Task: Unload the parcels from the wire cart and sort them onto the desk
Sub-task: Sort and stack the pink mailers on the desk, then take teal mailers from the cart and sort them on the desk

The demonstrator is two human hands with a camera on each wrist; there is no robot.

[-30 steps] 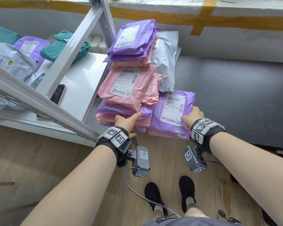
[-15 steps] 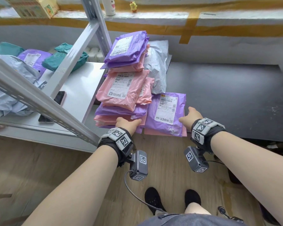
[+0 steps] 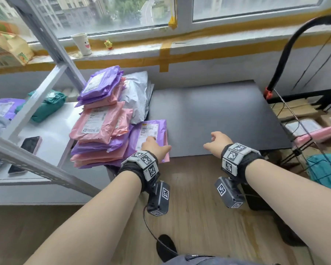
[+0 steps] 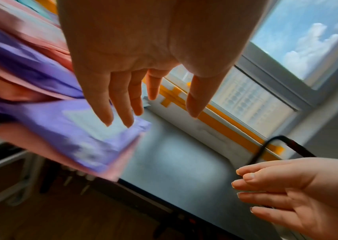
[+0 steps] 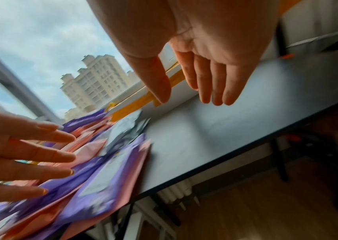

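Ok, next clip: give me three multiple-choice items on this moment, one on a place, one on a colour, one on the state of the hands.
1. Where is the phone?
A. on the white shelf left of the parcels
B. on the dark desk
C. on the windowsill

2. What colour is the parcel under the left hand?
A. teal
B. purple
C. grey

3. What is the right hand doing?
A. gripping a pink parcel
B. pinching a label
C. holding nothing, above the desk

Answers:
1 A, it lies on the white shelf behind the metal strut.
2 B, purple with a white label.
3 C, the wrist views show its fingers loose and bare.
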